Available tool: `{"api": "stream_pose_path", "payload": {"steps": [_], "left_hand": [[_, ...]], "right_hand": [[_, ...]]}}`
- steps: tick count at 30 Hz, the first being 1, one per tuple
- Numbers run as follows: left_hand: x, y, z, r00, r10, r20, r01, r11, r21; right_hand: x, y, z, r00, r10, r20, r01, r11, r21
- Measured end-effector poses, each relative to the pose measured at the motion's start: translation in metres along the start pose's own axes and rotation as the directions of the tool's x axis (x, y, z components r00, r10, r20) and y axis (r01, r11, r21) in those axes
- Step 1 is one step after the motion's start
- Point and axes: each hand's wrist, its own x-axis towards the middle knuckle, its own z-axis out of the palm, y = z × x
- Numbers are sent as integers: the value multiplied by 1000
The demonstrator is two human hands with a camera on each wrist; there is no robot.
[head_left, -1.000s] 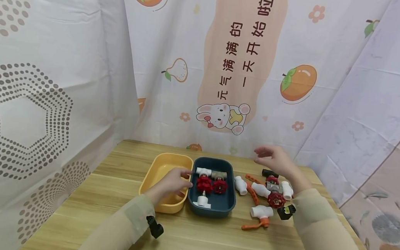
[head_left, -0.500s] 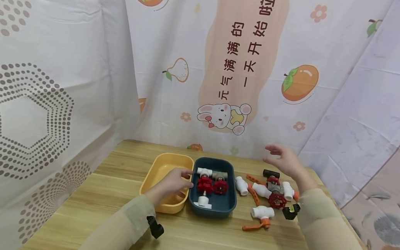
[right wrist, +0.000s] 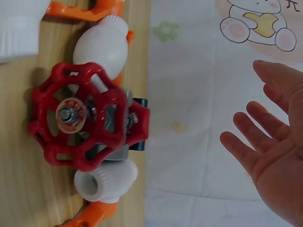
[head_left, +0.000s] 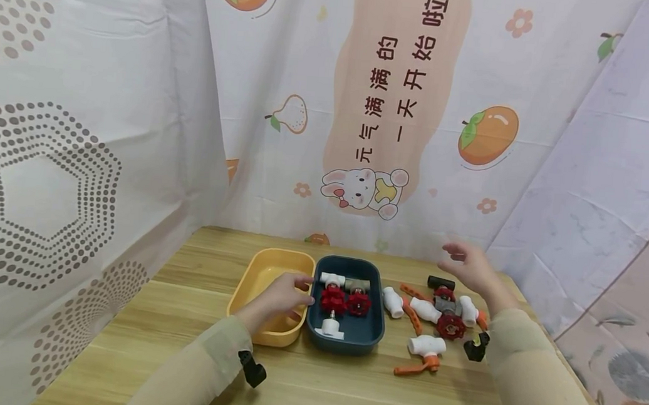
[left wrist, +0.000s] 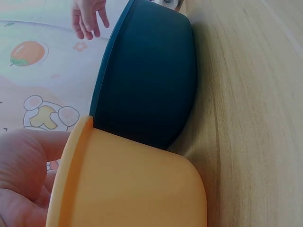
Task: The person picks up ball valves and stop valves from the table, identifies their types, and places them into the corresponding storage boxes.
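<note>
My left hand reaches over the yellow bin, its fingers loosely bent near the rim beside the dark blue bin. Nothing is held in it. Inside the blue bin lie valves with red handwheels, white and brass-coloured bodies among them. Above the pile on the right, my right hand hovers with relaxed, spread fingers and no object. Below it sit a grey gate valve with a red handwheel and several white ball valves with orange lever handles.
A black pipe-like piece lies at the back of the pile. The wooden table ends at a printed curtain behind, with more curtains on both sides. The two bins stand side by side.
My right hand has moved to the right and slightly down over the valve pile. My left hand has stayed by the yellow bin.
</note>
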Motion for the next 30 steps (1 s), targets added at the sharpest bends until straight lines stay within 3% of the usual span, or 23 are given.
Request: {"api": "stream_pose_path", "payload": {"steps": [18,30], "left_hand": [[0,-1,0,1000,11,-1,-11,1000,19],[0,0,0,1000,10,2,-10,1000,17]], "right_hand": [[-11,48,16,993,102,54,-100,994,-36],[-20,65,29,985,113,132,-104,992,-78]]}}
